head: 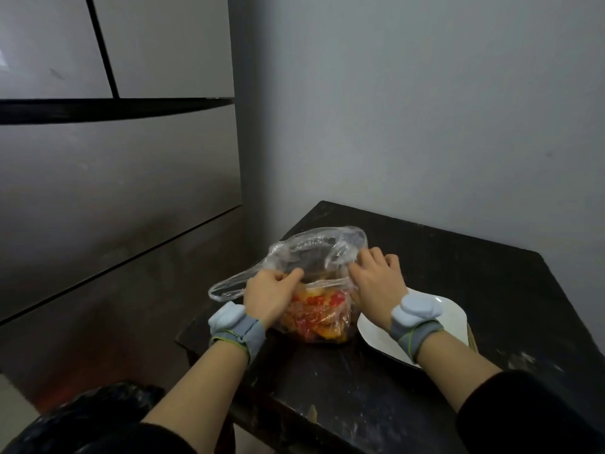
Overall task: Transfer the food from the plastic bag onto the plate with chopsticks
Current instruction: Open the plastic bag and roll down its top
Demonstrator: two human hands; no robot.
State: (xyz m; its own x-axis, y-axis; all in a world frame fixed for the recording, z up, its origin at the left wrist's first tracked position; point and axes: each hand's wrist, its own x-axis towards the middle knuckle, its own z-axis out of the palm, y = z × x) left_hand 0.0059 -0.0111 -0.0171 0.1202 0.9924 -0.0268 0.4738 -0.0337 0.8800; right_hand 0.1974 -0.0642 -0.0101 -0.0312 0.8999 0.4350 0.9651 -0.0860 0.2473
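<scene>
A clear plastic bag (304,253) stands on the dark table (442,270), with orange and red food (314,317) in its lower half. My left hand (270,294) pinches the bag's rim on the left side. On the bag's right side my right hand (373,281) grips the plastic with curled fingers. The bag's mouth is spread between the two hands. A white plate (455,317) lies just right of the bag, partly under my right wrist. No chopsticks show in the view.
The small table stands in a corner against a grey wall (425,109). A tall grey cabinet (114,191) stands to its left. A black bag (95,417) sits low at the left, beside my left forearm. A loose bag handle (229,285) hangs to the left.
</scene>
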